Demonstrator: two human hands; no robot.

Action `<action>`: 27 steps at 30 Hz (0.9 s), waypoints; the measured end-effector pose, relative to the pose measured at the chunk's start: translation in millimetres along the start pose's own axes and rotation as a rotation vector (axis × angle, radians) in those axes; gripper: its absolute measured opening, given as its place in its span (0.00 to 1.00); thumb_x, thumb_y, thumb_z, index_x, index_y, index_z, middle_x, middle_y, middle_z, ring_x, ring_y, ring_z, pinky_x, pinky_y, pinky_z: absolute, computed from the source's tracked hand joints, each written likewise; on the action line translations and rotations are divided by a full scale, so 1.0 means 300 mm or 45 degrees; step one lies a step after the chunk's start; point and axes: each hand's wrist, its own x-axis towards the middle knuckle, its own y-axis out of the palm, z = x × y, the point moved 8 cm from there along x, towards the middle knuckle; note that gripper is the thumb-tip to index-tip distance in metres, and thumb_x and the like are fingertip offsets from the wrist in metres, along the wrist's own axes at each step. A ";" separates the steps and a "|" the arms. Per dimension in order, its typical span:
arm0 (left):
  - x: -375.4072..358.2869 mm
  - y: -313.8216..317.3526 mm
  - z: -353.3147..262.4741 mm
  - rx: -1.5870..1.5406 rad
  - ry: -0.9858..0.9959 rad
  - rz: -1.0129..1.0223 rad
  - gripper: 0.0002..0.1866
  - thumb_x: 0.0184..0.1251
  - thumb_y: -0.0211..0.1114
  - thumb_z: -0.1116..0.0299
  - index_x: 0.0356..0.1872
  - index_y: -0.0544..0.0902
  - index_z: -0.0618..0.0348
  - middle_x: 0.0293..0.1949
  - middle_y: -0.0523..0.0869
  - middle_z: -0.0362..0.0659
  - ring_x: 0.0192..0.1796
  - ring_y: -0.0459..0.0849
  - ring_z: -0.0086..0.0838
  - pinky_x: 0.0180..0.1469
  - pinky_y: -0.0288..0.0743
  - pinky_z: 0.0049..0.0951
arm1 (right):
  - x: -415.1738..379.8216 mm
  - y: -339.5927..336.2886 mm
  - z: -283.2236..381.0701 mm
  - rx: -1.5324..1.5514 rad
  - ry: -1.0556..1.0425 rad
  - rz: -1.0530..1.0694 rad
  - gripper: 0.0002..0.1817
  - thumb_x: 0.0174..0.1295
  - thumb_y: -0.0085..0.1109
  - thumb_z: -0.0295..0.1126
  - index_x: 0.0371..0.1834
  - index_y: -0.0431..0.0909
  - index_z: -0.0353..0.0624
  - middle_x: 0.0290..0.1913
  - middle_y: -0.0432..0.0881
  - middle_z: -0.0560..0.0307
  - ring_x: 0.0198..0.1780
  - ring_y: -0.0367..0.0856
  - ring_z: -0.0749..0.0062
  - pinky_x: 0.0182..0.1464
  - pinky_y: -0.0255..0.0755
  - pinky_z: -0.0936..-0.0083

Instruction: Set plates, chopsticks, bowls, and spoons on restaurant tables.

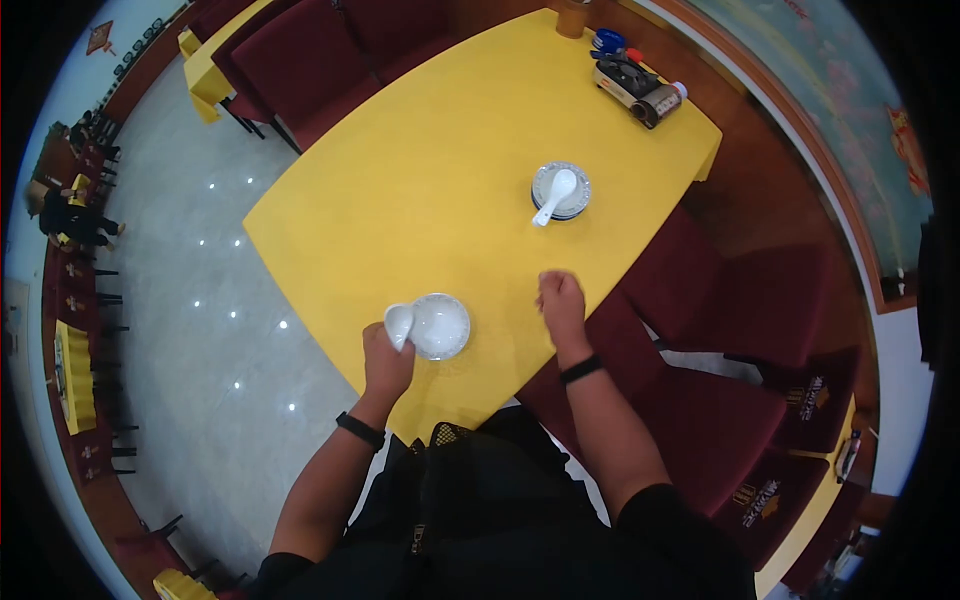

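Note:
My left hand (388, 362) is closed round a white soup spoon (399, 324), whose hollow end overlaps the left rim of a small white bowl (441, 328) with a patterned edge. The bowl stands on the yellow tablecloth near the corner in front of me. My right hand (563, 300) hovers over the cloth to the right of the bowl, its fingers curled in with nothing showing in them. Farther off, a stack of patterned bowls (574, 207) carries a second white spoon (556, 193) lying across its top.
A portable gas stove (640, 92) sits at the far right of the yellow table (400, 180), with blue items (607, 41) and a brown container (572, 18) behind it. Dark red chairs (700, 400) line the right side. Another person (75, 215) is far left.

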 end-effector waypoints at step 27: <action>-0.004 0.067 0.020 0.217 -0.223 0.055 0.17 0.60 0.66 0.61 0.39 0.75 0.66 0.31 0.84 0.59 0.37 0.84 0.55 0.40 0.76 0.48 | 0.443 0.111 0.276 -1.089 -0.028 -0.087 0.26 0.50 0.64 0.38 0.47 0.73 0.29 0.42 0.85 0.37 0.44 0.86 0.48 0.47 0.80 0.58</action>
